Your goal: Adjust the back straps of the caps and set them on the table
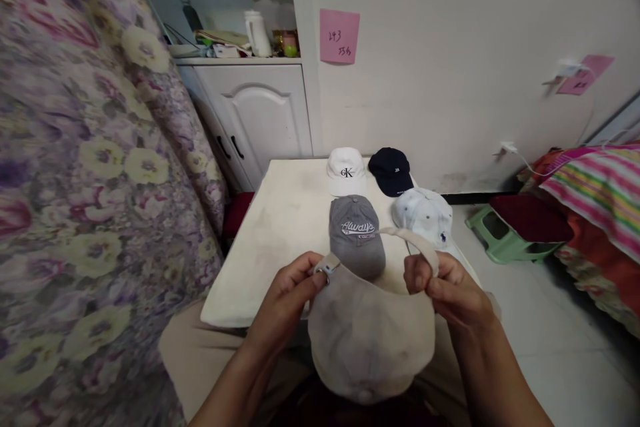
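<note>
Between my two hands, over my lap, is a beige cap (373,333), its back opening turned up and away from me. My left hand (295,290) pinches the cap's edge at the metal buckle. On the other side, my right hand (450,287) grips the edge at the base of the loose strap (415,240), which curves up and to the left, its end free of the buckle. Just beyond lies a grey cap (355,233) with white lettering. A pale blue cap (423,213) sits behind my right hand, and its lower part is hidden.
Farther back on the cream-covered table (270,233) are a white cap (346,172) and a navy cap (391,170). A floral curtain (125,180) hangs at left, near a white cabinet (265,113). A green stool (500,233) stands to the right, beside a bed (600,213).
</note>
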